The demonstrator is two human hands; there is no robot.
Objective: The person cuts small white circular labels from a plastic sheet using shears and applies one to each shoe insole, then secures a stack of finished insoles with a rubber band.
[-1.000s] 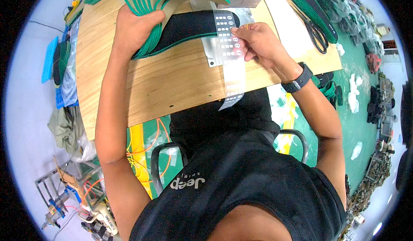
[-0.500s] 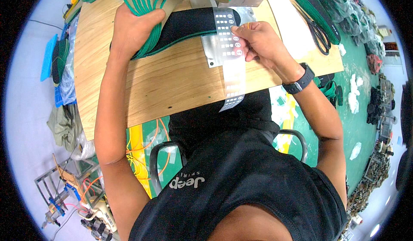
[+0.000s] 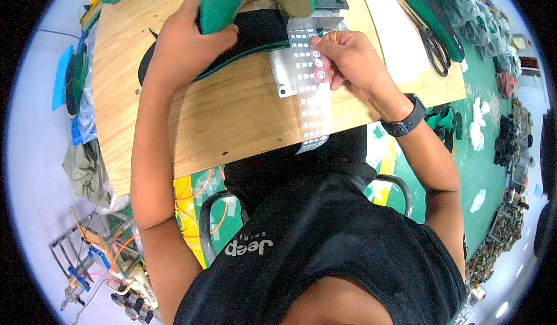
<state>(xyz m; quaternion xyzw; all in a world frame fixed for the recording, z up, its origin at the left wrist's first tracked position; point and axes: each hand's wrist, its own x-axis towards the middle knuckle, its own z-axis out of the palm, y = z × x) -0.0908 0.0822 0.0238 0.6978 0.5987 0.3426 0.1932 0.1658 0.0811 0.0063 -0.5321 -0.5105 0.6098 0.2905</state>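
Note:
My left hand (image 3: 188, 40) grips a bunch of green-edged insoles (image 3: 232, 0), lifted at the far side of the wooden table (image 3: 232, 116). Under them a black insole with a green rim (image 3: 255, 32) lies flat on the table. My right hand (image 3: 348, 55) pinches a long clear strip of small printed stickers (image 3: 312, 98), which runs from a grey metal plate (image 3: 284, 72) toward the near table edge and hangs over it. A dark watch sits on my right wrist.
Black scissors (image 3: 434, 46) lie on the table's right side beside more green-edged insoles (image 3: 429, 8). Bags of dark material crowd the far right. A metal chair frame (image 3: 400, 188) is under me. Wires and a metal rack (image 3: 87, 255) sit on the floor at lower left.
My left hand has lifted the bunch of insoles up and toward the middle, over the black insole. My right hand stays on the sticker strip.

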